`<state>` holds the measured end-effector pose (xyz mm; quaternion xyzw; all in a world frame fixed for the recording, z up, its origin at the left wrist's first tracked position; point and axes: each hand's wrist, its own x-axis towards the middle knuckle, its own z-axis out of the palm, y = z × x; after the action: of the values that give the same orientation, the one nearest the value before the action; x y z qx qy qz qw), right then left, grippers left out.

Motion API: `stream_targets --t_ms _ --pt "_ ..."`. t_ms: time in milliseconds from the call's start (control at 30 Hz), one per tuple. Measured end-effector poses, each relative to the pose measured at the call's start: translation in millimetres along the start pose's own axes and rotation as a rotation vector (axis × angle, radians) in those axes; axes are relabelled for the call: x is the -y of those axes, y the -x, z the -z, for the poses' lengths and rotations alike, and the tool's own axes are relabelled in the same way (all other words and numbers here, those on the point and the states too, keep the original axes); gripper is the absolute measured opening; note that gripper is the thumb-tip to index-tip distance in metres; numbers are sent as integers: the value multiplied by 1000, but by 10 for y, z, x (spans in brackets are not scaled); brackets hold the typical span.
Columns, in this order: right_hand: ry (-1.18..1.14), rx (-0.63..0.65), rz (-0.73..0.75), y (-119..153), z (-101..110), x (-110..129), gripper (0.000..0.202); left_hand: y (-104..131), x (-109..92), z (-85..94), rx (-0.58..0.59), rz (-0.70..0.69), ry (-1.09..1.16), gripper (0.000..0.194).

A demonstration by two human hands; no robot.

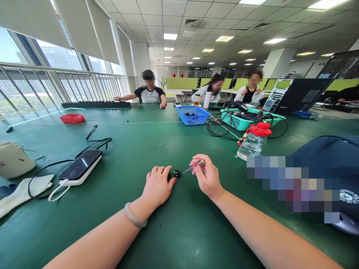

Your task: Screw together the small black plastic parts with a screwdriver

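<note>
A small black part rests on the green table between my hands; its exact kind is too small to make out. My left hand lies low on the table, its thumb and forefinger closed at the part's left side. A screwdriver with a clear handle is gripped in the fingers of my right hand. The shaft slants down to the left, and its tip meets the black part. Whether the tip sits in a screw is too small to see.
To the left lie a phone on a white power bank, a black cable and a white cloth. Right are a red-lidded bottle and a dark bag. Beyond stand blue and green baskets. Several people sit opposite.
</note>
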<state>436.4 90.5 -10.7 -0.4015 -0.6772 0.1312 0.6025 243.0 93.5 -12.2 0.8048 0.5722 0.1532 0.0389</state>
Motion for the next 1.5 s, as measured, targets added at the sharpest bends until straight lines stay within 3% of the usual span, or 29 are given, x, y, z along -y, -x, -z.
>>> stream_targets --t_ms 200,467,633,1067,1200,1400,1500 --pt "-25 83 73 28 -2 32 13 -2 31 -48 10 -50 39 54" --pt "33 -75 45 11 1 -6 12 -17 54 -90 32 -97 114 51" --pt "-8 17 48 12 -13 -17 13 -6 21 -51 93 -118 171 54" --pt "-163 156 104 51 8 27 13 -15 59 -78 26 -113 112 41" --pt "-247 90 59 45 8 58 10 -7 40 -53 9 -132 144 30" --pt "-396 -166 -100 -28 7 32 17 -4 26 -31 39 -116 158 31" --pt "-349 -152 -155 -43 -2 -5 23 -6 28 -32 40 -120 159 32"
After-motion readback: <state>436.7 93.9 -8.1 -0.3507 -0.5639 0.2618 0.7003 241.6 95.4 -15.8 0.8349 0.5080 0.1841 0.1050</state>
